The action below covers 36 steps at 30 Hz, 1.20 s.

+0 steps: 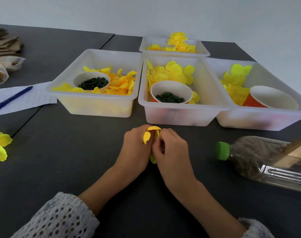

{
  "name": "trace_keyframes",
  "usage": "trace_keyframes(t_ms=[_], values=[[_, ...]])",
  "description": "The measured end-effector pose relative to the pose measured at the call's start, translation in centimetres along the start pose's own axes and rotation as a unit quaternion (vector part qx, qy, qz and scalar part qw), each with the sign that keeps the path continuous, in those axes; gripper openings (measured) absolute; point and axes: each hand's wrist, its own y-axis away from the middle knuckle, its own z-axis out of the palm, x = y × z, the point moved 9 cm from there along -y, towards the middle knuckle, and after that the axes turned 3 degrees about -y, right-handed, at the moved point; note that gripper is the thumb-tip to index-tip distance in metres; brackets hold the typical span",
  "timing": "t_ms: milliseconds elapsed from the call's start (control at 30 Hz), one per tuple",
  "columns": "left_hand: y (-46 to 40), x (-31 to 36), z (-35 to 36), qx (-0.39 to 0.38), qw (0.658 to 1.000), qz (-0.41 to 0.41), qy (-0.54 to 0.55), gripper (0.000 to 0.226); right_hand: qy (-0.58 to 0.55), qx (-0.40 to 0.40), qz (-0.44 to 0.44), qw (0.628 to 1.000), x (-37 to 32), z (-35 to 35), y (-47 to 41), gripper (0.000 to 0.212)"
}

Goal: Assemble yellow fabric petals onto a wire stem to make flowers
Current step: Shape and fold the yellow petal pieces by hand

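Three tubs (101, 103) (180, 114) (259, 121) stand in a row mid-table (77, 160), a fourth tub (173, 48) behind the middle one. A cup (171, 91) sits inside each front tub. A bottle (266, 160) lies at the right edge, paper (26, 100) at the left.

Yellow petals (146, 137), green btl cap (222, 150), blue pen (11, 98).

dark table (77, 160), pale wall (146, 12)

- from my remote seat the scene was evenly and softly lit, with only faint shadows under the tubs (101, 107).
- the bottle (259, 162) showed pale glare streaks.
- edges bowed from the wide lens; the sleeve (57, 219) looked soft.
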Motion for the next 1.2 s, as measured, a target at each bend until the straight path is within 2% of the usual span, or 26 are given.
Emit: trace_keyframes(t_ms=[100, 167, 200, 267, 467, 567, 667, 767, 967, 1067, 1200], values=[[0.1, -0.2, 0.0, 0.013, 0.999, -0.015, 0.026, 0.01, -0.004, 0.008, 0.002, 1.0, 0.1, -0.2, 0.0, 0.007], [-0.1, -1.4, -0.4, 0.034, 0.986, -0.072, 0.145, 0.017, -0.013, 0.003, -0.011, 1.0, -0.3, -0.1, 0.3, 0.012], [-0.1, -2.5, -0.5, 0.046, 0.969, -0.116, 0.213, 0.024, -0.015, -0.006, -0.026, 1.0, -0.7, 0.2, 0.7, 0.014], [-0.1, -3.7, -0.3, 0.055, 0.944, -0.165, 0.281, 0.032, -0.017, -0.01, -0.045, 0.999, -1.3, 0.3, 1.3, 0.017], [0.0, -2.5, 0.3, 0.007, 0.932, -0.109, 0.345, 0.027, -0.151, 0.076, 0.112, 0.979, 3.1, -1.5, 0.1, 0.023], [-0.2, -2.0, -0.1, -0.011, 0.947, -0.075, 0.313, 0.031, -0.17, 0.102, 0.106, 0.974, 3.4, -2.1, 0.0, 0.019], [-0.2, -1.9, 0.0, -0.014, 0.96, -0.061, 0.274, 0.01, -0.185, 0.091, 0.102, 0.973, 3.5, -1.9, 0.0, 0.015], [-0.5, -1.5, -0.5, -0.006, 0.976, -0.063, 0.207, 0.014, -0.186, 0.074, 0.106, 0.974, 3.6, -1.4, 0.1, 0.015], [0.1, -1.5, -2.1, 0.072, 0.975, -0.051, 0.204, 0.012, -0.168, 0.021, 0.102, 0.98, 3.0, 0.0, 0.3, 0.017], [0.2, -1.0, -2.4, 0.096, 0.98, -0.003, 0.176, 0.01, -0.165, 0.004, 0.104, 0.981, 2.9, 0.5, 0.2, 0.025], [0.6, 0.2, -2.5, 0.121, 0.977, 0.079, 0.154, 0.024, -0.186, 0.006, 0.134, 0.973, 3.2, 0.6, 0.1, 0.028]])
